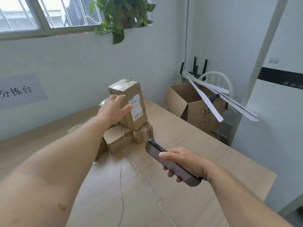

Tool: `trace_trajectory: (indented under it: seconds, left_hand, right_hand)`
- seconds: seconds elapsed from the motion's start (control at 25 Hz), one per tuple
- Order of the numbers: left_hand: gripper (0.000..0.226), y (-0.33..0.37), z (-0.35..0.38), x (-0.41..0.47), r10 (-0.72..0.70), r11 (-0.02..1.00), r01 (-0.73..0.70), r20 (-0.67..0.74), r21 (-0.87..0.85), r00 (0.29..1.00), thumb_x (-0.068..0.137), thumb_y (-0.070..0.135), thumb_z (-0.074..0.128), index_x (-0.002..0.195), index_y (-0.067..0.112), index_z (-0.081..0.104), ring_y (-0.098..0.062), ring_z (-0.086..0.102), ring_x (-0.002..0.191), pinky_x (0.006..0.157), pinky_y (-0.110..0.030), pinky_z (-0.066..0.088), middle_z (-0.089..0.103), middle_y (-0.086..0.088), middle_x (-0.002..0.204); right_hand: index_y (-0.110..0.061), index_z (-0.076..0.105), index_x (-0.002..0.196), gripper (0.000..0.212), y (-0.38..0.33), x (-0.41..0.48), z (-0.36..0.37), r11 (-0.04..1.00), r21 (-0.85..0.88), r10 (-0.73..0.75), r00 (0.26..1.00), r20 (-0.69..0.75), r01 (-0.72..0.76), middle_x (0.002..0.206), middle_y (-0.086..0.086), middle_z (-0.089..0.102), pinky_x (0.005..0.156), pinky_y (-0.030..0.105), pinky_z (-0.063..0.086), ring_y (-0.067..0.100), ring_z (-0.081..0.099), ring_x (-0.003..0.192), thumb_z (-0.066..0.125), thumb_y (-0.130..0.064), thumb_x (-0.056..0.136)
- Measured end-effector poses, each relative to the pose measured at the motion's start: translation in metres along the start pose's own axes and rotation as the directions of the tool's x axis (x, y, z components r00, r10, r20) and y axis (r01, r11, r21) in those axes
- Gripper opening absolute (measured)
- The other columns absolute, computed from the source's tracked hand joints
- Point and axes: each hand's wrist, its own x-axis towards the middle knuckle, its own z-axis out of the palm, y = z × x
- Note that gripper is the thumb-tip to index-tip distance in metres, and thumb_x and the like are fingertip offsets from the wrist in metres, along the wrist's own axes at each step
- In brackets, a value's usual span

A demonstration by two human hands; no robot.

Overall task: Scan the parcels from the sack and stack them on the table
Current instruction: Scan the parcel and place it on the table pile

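A tall brown parcel (131,102) with a white label stands tilted on top of a small stack of cardboard parcels (120,140) on the table (180,128). My left hand (113,108) reaches out to it, fingers spread and straight against its left face. My right hand (185,163) grips a dark handheld scanner (172,164) low over the table, its front end pointing toward the stack. The sack is not in view.
An open cardboard box (196,105) with long white strips sticking out stands past the table's right edge, in front of a white chair (218,81). A thin string (122,177) trails across the tabletop. The wall and a window with a plant are behind.
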Motion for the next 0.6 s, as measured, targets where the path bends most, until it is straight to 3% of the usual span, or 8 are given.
trace_trajectory:
  seconds: [0.16, 0.32, 0.44, 0.52, 0.6]
  left_hand:
    - [0.059, -0.001, 0.0, 0.072, -0.005, 0.995, 0.009, -0.038, 0.104, 0.999, 0.099, 0.046, 0.038, 0.15, 0.018, 0.03, -0.025, 0.02, 0.144, 0.112, -0.049, 0.026, 0.026, -0.004, 0.157]
    - [0.054, -0.004, 0.016, 0.113, -0.015, 0.986, 0.02, -0.03, 0.163, 0.999, 0.101, 0.042, 0.032, 0.149, 0.018, 0.029, -0.029, 0.029, 0.141, 0.11, -0.044, 0.028, 0.036, -0.01, 0.152]
    - [0.065, -0.001, 0.019, 0.131, -0.088, 0.976, 0.099, -0.066, 0.194, 0.994, 0.095, 0.06, 0.032, 0.151, 0.03, 0.019, -0.033, 0.04, 0.13, 0.098, -0.046, 0.039, 0.044, -0.013, 0.141]
    - [0.08, 0.003, 0.017, 0.136, -0.159, 0.931, 0.164, -0.042, 0.325, 0.986, 0.082, 0.081, 0.027, 0.15, 0.042, 0.013, -0.034, 0.046, 0.121, 0.084, -0.042, 0.045, 0.042, -0.013, 0.135]
    - [0.09, 0.004, 0.011, 0.138, -0.261, 0.881, 0.242, -0.009, 0.406, 0.965, 0.068, 0.092, 0.027, 0.145, 0.046, 0.024, -0.034, 0.055, 0.107, 0.073, -0.037, 0.048, 0.038, -0.012, 0.129]
  right_hand:
    - [-0.004, 0.064, 0.109, 0.083, -0.008, 0.052, -0.02, 1.0, 0.003, -0.02, 0.999, 0.035, 0.02, 0.091, 0.006, 0.064, 0.065, 0.037, 0.05, 0.018, 0.062, 0.075, 0.066, -0.071, 0.06]
    - [-0.001, 0.062, 0.111, 0.086, -0.009, 0.092, -0.039, 0.999, 0.004, -0.036, 0.996, 0.086, 0.036, 0.091, 0.006, 0.064, 0.064, 0.037, 0.05, 0.018, 0.062, 0.074, 0.066, -0.071, 0.06]
    - [-0.001, 0.063, 0.108, 0.085, -0.006, 0.116, -0.054, 0.999, -0.004, -0.035, 0.992, 0.119, 0.036, 0.091, 0.008, 0.064, 0.064, 0.038, 0.051, 0.019, 0.063, 0.075, 0.065, -0.072, 0.061]
    - [-0.001, 0.063, 0.107, 0.085, -0.003, 0.126, -0.061, 0.999, 0.013, -0.043, 0.99, 0.137, 0.042, 0.091, 0.008, 0.064, 0.064, 0.038, 0.051, 0.019, 0.063, 0.074, 0.065, -0.072, 0.06]
    - [-0.001, 0.063, 0.109, 0.087, 0.002, 0.133, -0.069, 0.999, 0.026, -0.042, 0.988, 0.152, 0.039, 0.09, 0.007, 0.064, 0.063, 0.037, 0.051, 0.017, 0.063, 0.073, 0.065, -0.071, 0.059]
